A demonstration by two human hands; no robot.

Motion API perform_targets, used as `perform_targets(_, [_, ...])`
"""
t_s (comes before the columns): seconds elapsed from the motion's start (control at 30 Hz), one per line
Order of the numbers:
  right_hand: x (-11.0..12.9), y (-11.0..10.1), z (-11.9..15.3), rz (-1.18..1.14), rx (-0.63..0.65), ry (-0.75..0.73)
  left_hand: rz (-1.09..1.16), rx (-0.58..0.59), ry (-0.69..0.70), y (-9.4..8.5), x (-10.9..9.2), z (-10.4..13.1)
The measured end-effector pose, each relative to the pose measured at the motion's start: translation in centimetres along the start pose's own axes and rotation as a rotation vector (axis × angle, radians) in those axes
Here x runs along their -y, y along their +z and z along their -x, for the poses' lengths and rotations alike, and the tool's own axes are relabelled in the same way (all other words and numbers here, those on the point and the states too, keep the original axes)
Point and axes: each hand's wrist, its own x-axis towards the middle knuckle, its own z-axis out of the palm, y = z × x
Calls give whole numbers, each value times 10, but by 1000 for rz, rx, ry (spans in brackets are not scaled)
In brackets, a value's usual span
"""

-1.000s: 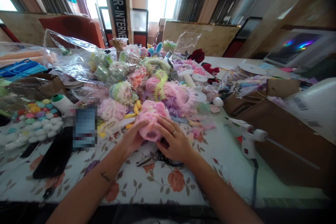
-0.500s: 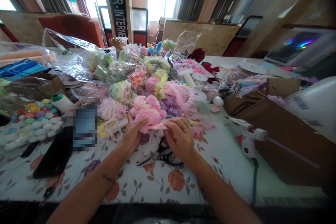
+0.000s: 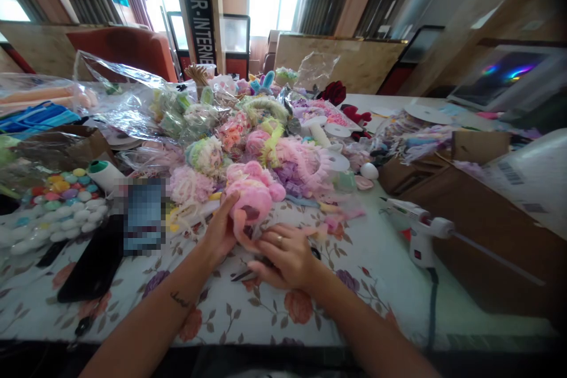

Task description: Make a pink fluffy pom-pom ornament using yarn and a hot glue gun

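Note:
My left hand (image 3: 221,227) grips a pink fluffy craft flower (image 3: 254,192) from its left side and holds it just above the floral tablecloth (image 3: 248,319). A pink strip hangs down from the flower toward my right hand (image 3: 286,254). That hand, with a ring on one finger, lies flat on top of the scissors (image 3: 241,276); only the blade tips and a bit of handle show. Its fingertips reach the end of the pink strip. Whether it grips anything is unclear.
A heap of pastel ruffled flowers and plastic bags (image 3: 248,130) fills the table behind. A white glue gun (image 3: 420,233) and cardboard box (image 3: 478,212) lie right. A black phone (image 3: 95,260), bagged pom-poms (image 3: 53,207) and a green-capped tube (image 3: 104,174) lie left.
My right hand let go of the pink flower and came down onto the scissors. My left hand raised and turned the flower, holding it alone now.

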Motion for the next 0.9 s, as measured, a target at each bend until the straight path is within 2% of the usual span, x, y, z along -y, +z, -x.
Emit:
perform_targets(0.07, [-4,-10,-3,-1,-166,156,-6,-6,12,0,1,1])
perform_targets(0.13, [-7,-14,-5,50,-259,351,-28,32,-10,2,2,3])
perform_targets(0.2, [-10,-12,-5,64,-225,516,-62,82,-19,3,5,6])
perform_targets(0.3, [-13,-4,-4,30,-129,659,-112,134,20,4,8,13])
perform_targets(0.43, [-13,3,-1,33,-127,763,-190,171,42,4,8,17])
perform_targets(0.67, [-16,0,-2,-60,-109,925,-274,228,39,3,4,18])
perform_targets(0.8, [-21,0,0,-140,-122,938,-385,183,45,3,3,16])
perform_targets(0.9, [-23,0,3,-187,-131,946,-278,158,-18,3,4,15])
